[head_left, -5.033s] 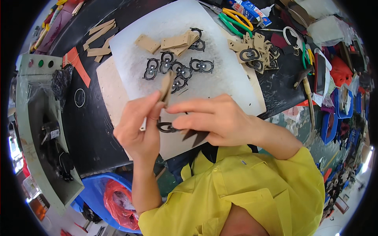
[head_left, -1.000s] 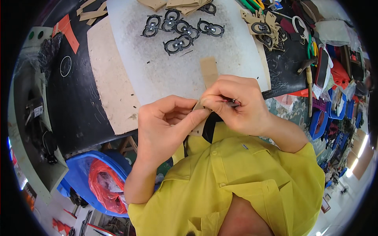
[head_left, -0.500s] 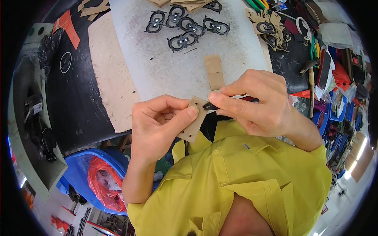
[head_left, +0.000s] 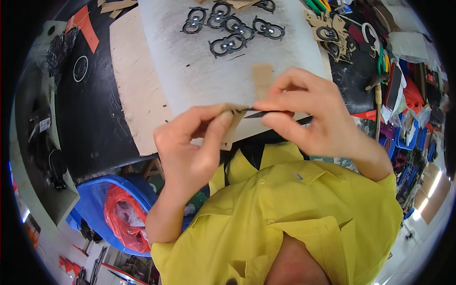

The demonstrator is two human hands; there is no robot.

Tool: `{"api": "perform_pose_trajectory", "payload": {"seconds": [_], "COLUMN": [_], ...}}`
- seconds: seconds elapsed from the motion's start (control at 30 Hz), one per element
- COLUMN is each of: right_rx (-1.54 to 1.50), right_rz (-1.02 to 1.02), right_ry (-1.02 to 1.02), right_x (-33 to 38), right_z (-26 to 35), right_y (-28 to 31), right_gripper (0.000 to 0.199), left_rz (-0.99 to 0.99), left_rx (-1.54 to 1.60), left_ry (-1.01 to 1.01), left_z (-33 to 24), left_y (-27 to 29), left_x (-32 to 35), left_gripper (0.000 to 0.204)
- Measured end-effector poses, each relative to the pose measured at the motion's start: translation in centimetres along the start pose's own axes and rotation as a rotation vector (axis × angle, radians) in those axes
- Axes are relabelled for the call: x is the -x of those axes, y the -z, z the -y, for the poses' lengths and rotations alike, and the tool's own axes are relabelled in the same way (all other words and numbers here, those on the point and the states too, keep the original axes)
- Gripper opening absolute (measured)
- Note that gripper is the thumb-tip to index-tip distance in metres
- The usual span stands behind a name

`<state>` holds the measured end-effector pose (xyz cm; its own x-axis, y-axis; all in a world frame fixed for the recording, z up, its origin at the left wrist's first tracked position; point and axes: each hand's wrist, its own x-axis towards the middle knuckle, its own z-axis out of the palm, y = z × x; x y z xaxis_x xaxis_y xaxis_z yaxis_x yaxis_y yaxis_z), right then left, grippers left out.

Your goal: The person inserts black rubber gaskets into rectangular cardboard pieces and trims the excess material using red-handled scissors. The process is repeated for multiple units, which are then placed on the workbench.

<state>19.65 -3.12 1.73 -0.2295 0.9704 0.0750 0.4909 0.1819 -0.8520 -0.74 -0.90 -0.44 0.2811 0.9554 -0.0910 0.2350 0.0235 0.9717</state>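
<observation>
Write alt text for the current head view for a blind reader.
A person in a yellow shirt holds a tan strip in the left hand and, in the right hand, a dark two-bladed tool with its tips near the strip's upper end. Beyond the hands, black double-ring pieces lie on a white sheet; a blue tub stands lower left.

On my feed I see a black tabletop point(head_left: 104, 130), a grey cabinet point(head_left: 69, 203) at left, and bright tube lights point(head_left: 434, 184) at right
</observation>
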Motion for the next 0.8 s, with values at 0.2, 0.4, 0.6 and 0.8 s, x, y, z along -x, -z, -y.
{"api": "perform_pose_trajectory", "payload": {"seconds": [0.2, 0.4, 0.6, 0.8], "right_rx": [0.232, 0.273, -0.049, -0.673], "right_rz": [-0.013, 0.095, 0.137, -0.046], "right_ry": [0.3, 0.253, -0.155, -0.512], "right_x": [1.1, 1.0, 0.0, -0.7], "right_z": [0.5, 0.7, 0.2, -0.4], "right_y": [-1.9, -1.5, -1.4, -2.1], "right_gripper": [0.029, 0.024, 0.012, 0.024], "left_rz": [0.023, -0.011, -0.161, -0.25], "left_rx": [0.199, 0.067, -0.236, 0.447], "left_ry": [0.119, 0.0, -0.327, -0.018], "left_z": [-0.3, -0.3, 0.2, 0.9], "left_y": [0.3, -0.8, -2.0, -1.7], "left_x": [-0.3, -0.2, 0.1, -0.7], "left_gripper": [0.011, 0.008, 0.003, 0.005]}}
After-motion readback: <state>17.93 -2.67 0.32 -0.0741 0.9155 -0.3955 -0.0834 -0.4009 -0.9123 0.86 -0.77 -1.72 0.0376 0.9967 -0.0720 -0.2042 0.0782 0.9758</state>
